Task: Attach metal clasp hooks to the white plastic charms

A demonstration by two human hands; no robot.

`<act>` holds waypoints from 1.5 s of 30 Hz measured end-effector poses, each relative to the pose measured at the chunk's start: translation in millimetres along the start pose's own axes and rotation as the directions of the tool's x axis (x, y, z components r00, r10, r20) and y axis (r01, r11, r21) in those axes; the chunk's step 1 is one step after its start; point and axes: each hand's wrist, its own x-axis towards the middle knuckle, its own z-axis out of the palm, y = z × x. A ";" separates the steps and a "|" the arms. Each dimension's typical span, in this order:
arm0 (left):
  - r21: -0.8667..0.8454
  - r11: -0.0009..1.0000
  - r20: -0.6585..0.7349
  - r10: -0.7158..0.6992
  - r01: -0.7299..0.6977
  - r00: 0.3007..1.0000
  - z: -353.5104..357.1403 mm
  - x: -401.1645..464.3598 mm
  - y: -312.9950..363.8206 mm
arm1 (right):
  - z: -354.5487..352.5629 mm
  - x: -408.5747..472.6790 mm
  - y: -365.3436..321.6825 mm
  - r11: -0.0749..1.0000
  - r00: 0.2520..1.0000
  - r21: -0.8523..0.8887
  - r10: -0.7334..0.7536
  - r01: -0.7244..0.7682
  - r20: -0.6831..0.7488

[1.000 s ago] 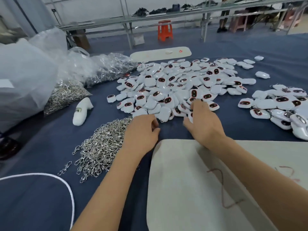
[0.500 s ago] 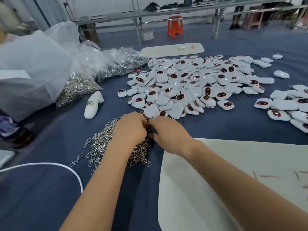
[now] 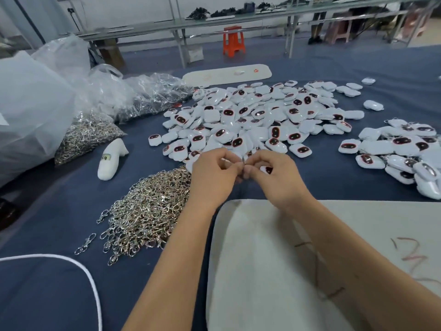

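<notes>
Half a second ago both hands were down on the pile of clasp hooks (image 3: 152,209) at centre left; now they are raised and meet just above the near edge of the big heap of charms (image 3: 257,115) in the upper middle of the frame. The left hand (image 3: 212,173) has its fingers curled, thumb and forefinger pinching something small and metallic where the hands touch, probably a clasp hook, though it is too small and blurred to be sure. The right hand (image 3: 276,175) curls round a white charm (image 3: 267,169), whose dark red face shows under the fingers. Both forearms reach up from the bottom of the frame, the right one crossing the pale mat (image 3: 274,271). A smaller heap of charms (image 3: 401,149) lies at the right edge.
</notes>
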 end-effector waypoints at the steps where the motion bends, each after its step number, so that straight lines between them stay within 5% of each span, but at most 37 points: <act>1: -0.090 0.996 -0.009 -0.005 0.005 1.000 13.1 -0.6 2.9 | -12.6 -3.3 4.7 1.000 1.000 0.002 0.005 -0.005 -0.021; 11: -0.478 0.869 0.003 -0.149 0.132 0.989 115.1 -9.0 10.4 | -98.4 -35.7 54.2 0.973 0.978 -0.204 0.067 -0.108 -0.197; 18: -0.360 0.933 0.025 -0.021 0.028 0.999 121.0 -8.5 3.0 | -95.4 -37.5 55.3 0.986 0.980 -0.167 -0.032 -0.002 -0.196; 35: -0.471 0.882 0.028 0.057 -0.037 0.998 118.3 -9.4 4.9 | -94.5 -39.7 56.6 0.998 0.983 -0.063 -0.026 0.015 -0.180; 41: -0.326 0.941 0.119 0.134 -0.089 0.984 119.4 -12.5 5.7 | -94.2 -40.5 56.9 0.973 0.923 -0.216 -0.152 0.078 -0.353; 45: -0.348 0.929 0.078 0.164 -0.127 0.983 119.8 -12.3 7.1 | -91.7 -39.7 57.2 0.944 0.922 -0.307 -0.224 0.125 -0.315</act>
